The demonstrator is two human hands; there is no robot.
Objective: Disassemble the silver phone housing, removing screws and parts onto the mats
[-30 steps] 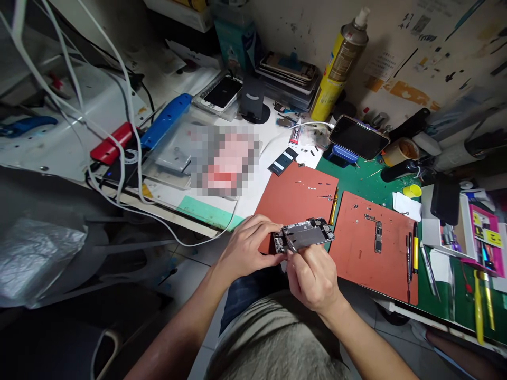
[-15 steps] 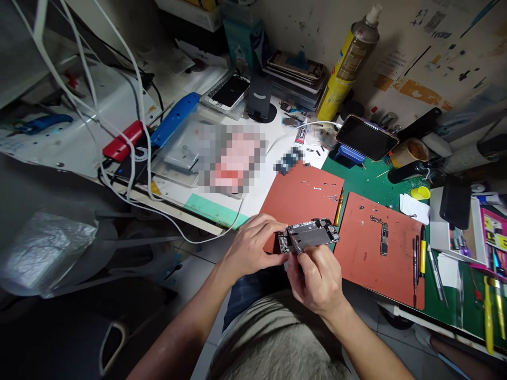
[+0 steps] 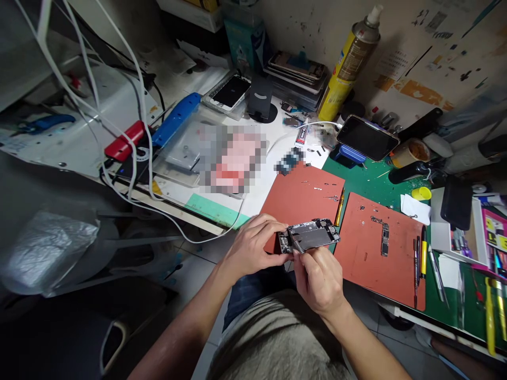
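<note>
An opened phone (image 3: 315, 236), its inner parts exposed, is held tilted above the table's front edge. The fingers and thumb of my left hand (image 3: 253, 243) are closed on its left end. My right hand (image 3: 321, 277) is closed around a slim metal tool with a ridged grip (image 3: 298, 246), which leans over the left part of the phone. The tool's tip is too small to make out. Beyond the phone lies a red-brown mat (image 3: 307, 190). On a second red-brown mat (image 3: 380, 277) to the right rests a small circuit board (image 3: 384, 240).
A gold screwdriver (image 3: 339, 207) lies between the mats. Pen-like tools (image 3: 415, 269) line the right mat's edge. At the back stand a yellow spray can (image 3: 344, 63) and a propped-up phone (image 3: 368, 136). White cables (image 3: 134, 95) hang at the left, near a red-handled tool (image 3: 125, 141).
My right hand and the ridged tool have shifted slightly, and the tool's angle over the phone has changed a little. My left hand keeps the phone in nearly the same place.
</note>
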